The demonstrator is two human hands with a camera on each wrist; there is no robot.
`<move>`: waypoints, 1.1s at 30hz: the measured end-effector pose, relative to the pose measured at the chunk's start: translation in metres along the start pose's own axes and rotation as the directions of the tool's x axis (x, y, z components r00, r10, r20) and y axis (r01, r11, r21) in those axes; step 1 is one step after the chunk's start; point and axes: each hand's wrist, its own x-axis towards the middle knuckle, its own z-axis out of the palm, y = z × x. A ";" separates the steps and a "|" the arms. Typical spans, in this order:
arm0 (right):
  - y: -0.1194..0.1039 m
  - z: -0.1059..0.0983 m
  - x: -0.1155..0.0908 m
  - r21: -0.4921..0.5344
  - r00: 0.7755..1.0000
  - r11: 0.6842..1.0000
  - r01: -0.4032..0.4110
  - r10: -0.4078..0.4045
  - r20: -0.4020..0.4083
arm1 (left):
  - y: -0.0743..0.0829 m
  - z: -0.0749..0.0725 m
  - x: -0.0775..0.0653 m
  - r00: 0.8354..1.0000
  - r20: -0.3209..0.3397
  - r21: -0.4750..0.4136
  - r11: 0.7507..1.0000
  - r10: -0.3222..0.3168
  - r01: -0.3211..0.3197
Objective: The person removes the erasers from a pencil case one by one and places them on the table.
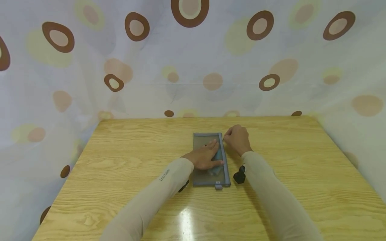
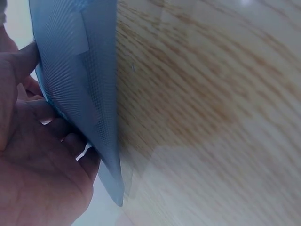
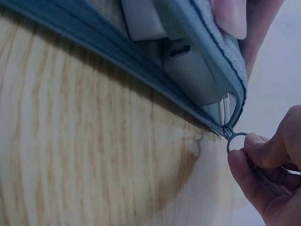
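A grey mesh zip pouch [image 1: 199, 179] lies on the table, its zipper edge to the right. Spread across its top, my left hand [image 1: 205, 156] presses down with extended fingers. At the far right corner, my right hand [image 1: 238, 138] pinches the ring-shaped zipper pull [image 3: 228, 144] between thumb and finger. In the right wrist view the zipper gapes along the edge, with the pull at the end of the opening. Inside sit a white block-like item [image 3: 143, 21] and a pale piece with two dark holes [image 3: 193, 73]. Bluish contents show through the mesh beside my left fingers.
The wood-grain table [image 1: 126, 144] extends around the pouch on all sides. A patterned curtain [image 1: 193, 97] stands behind the table and along both sides. A small fabric tab [image 1: 218, 187] sticks out from the pouch's near edge.
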 end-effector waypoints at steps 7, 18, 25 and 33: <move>0.004 -0.002 0.000 0.024 1.000 1.000 -0.003 0.003 0.014 | 0.001 0.000 0.000 1.000 0.004 0.001 1.000 0.012 -0.012; 0.004 -0.010 -0.001 0.076 0.984 0.997 0.002 -0.016 0.178 | 0.000 -0.009 -0.001 1.000 0.027 -0.032 0.999 0.007 -0.006; 0.003 -0.006 0.001 0.073 0.995 0.997 -0.009 0.001 0.105 | 0.000 -0.004 0.003 1.000 0.019 -0.029 1.000 0.003 -0.003; 0.003 0.000 0.002 0.062 0.999 0.997 -0.039 0.038 0.013 | 0.001 -0.001 0.004 1.000 0.008 -0.029 0.999 0.021 -0.020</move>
